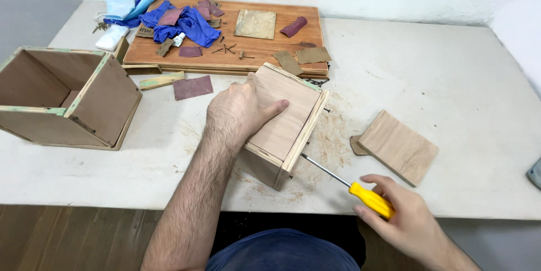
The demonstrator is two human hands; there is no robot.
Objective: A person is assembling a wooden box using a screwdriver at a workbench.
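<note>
Two hands work on one small wooden box (284, 121) near the front edge of the white table (451, 90).

We see the box tilted on the table, and our left hand (239, 110) lies flat and open on its top panel, pressing it down. Our right hand (403, 220) is closed around the yellow handle of a screwdriver (360, 191), and the metal tip touches the lower side of the box. Fine sawdust (329, 136) is spread just beside the box. A loose wooden panel (399, 146) lies to the right, apart from the box. To the left stands a bigger open wooden box (67, 99). Behind, a wooden board (270, 51) carries a blue cloth (186, 23) and sandpaper pieces (256, 23).
</note>
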